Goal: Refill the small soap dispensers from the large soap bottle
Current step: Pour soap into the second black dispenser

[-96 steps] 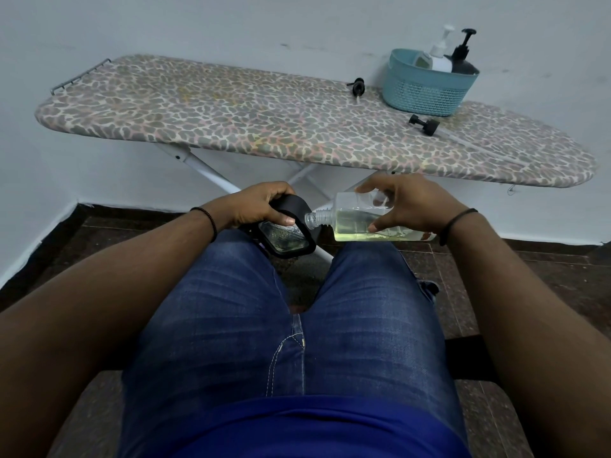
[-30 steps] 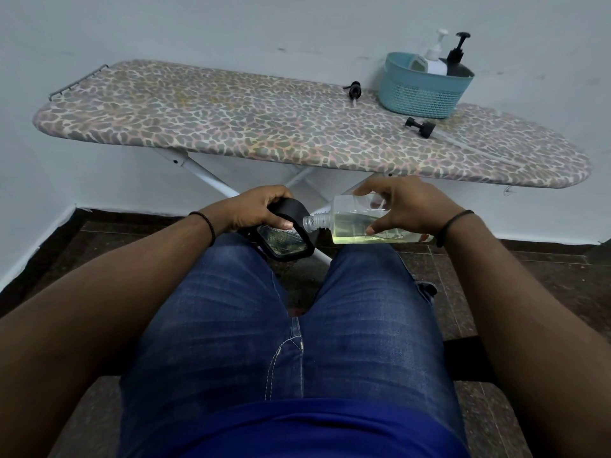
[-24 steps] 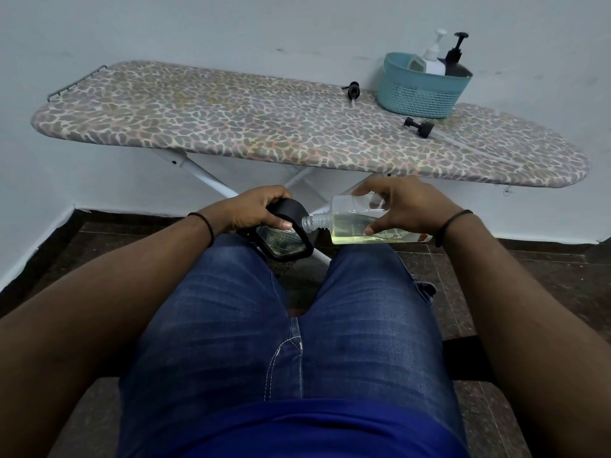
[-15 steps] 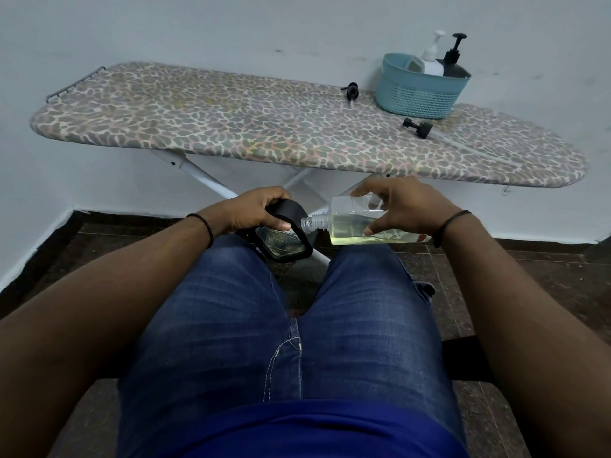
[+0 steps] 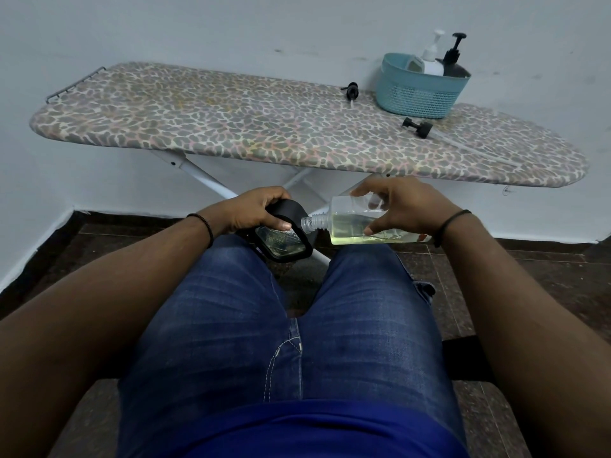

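My left hand (image 5: 254, 211) grips one small black-framed dispenser (image 5: 283, 238) over my left knee, thumb curled across its top. My right hand (image 5: 398, 204) holds one clear soap bottle (image 5: 357, 223) on its side, fingers and thumb around it, its open neck touching the dispenser's upper edge; yellowish soap pools along its lower side. Beyond both hands, on the ironing board (image 5: 231, 123), sits one teal basket (image 5: 420, 90) holding two pump bottles, one white (image 5: 429, 62), one black (image 5: 454, 61). Two loose black pump caps (image 5: 417, 126) lie near it.
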